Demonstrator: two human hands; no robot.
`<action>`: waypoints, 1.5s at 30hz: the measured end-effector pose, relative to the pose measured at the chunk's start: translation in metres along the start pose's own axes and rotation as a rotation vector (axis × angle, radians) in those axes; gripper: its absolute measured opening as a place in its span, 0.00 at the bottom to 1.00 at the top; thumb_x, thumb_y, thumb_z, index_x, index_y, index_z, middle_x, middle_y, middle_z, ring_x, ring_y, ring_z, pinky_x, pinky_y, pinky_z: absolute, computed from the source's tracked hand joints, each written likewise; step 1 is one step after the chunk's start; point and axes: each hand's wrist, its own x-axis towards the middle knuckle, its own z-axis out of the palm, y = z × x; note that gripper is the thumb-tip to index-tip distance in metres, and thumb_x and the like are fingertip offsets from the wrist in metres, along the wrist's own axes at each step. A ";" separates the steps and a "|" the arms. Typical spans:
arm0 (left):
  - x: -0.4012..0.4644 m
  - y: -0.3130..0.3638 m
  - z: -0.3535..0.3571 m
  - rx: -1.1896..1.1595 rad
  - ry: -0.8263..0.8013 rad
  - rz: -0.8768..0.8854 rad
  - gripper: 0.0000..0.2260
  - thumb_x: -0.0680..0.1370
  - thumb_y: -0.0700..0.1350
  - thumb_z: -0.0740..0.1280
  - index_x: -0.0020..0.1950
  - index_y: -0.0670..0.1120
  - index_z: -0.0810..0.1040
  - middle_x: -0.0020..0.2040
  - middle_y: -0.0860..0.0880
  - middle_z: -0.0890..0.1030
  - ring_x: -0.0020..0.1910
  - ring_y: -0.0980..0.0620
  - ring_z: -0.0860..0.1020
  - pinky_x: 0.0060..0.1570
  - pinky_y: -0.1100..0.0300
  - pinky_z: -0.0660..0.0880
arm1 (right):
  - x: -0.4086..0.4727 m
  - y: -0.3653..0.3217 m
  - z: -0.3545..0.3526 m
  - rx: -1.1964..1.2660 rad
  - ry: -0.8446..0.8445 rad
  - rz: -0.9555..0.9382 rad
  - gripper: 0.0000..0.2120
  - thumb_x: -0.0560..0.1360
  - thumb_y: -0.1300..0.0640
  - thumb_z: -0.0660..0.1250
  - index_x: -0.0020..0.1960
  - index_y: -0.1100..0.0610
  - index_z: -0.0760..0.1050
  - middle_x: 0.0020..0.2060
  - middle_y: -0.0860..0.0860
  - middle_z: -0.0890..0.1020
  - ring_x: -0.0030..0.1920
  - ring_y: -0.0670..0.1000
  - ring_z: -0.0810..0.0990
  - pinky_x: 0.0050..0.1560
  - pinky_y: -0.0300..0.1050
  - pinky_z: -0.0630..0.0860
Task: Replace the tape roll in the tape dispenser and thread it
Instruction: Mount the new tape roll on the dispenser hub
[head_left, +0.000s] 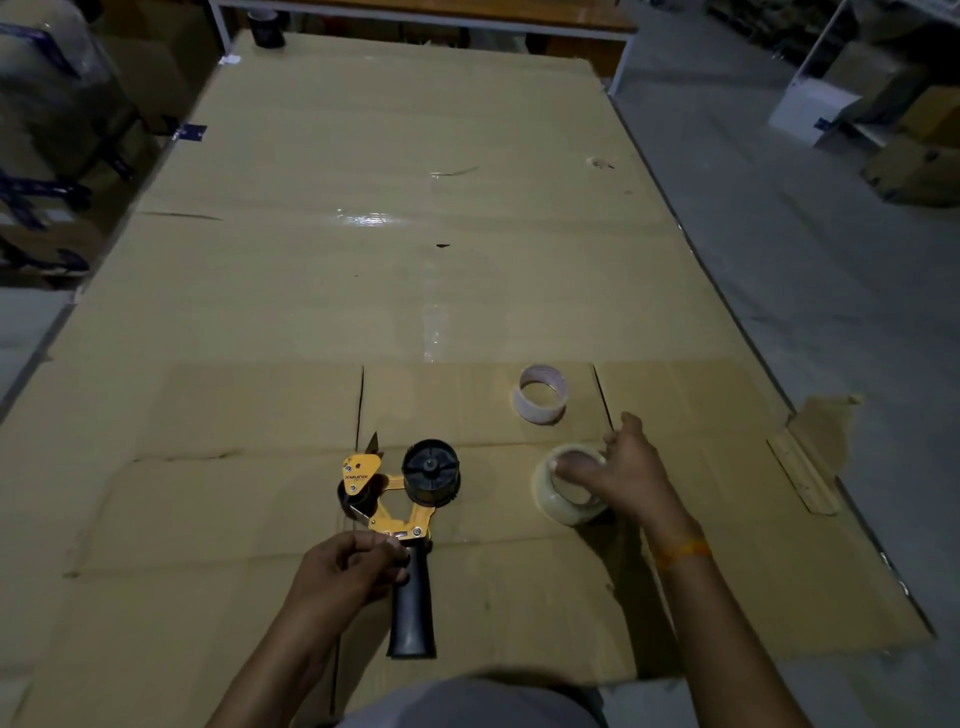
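A yellow and black tape dispenser (402, 499) lies on the cardboard-covered table, its black hub bare of tape and its black handle pointing toward me. My left hand (348, 569) grips the top of that handle with curled fingers. To the right lies a full roll of clear tape (550, 493). My right hand (621, 475) holds this roll, fingers reaching into its core. Farther back stands an empty cardboard tape core (540, 394), apart from both hands.
Flattened cardboard sheets (363, 260) cover the table. The right edge runs diagonally, with a torn flap (810, 462) at the near right. A dark cup (266, 28) stands at the far end. Wrapped goods and boxes line the left and far right sides.
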 end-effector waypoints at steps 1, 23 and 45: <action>-0.001 -0.002 0.000 0.009 0.003 0.000 0.06 0.82 0.36 0.71 0.54 0.32 0.84 0.48 0.33 0.88 0.41 0.45 0.86 0.31 0.69 0.79 | -0.010 0.007 0.007 -0.042 0.002 0.009 0.69 0.55 0.35 0.86 0.83 0.57 0.52 0.77 0.58 0.69 0.76 0.62 0.68 0.68 0.59 0.77; 0.005 -0.025 -0.004 0.168 0.061 0.090 0.04 0.81 0.36 0.71 0.48 0.42 0.86 0.43 0.44 0.89 0.43 0.47 0.87 0.40 0.59 0.79 | -0.072 -0.065 0.099 0.044 0.174 -0.408 0.56 0.63 0.32 0.80 0.82 0.50 0.59 0.72 0.49 0.69 0.68 0.49 0.72 0.58 0.39 0.72; 0.042 0.032 -0.002 0.377 0.306 0.544 0.14 0.82 0.53 0.71 0.61 0.45 0.88 0.47 0.50 0.89 0.46 0.52 0.86 0.52 0.55 0.83 | -0.064 -0.066 0.148 -0.056 0.238 -0.592 0.40 0.63 0.30 0.78 0.64 0.52 0.71 0.56 0.48 0.70 0.53 0.46 0.75 0.48 0.37 0.79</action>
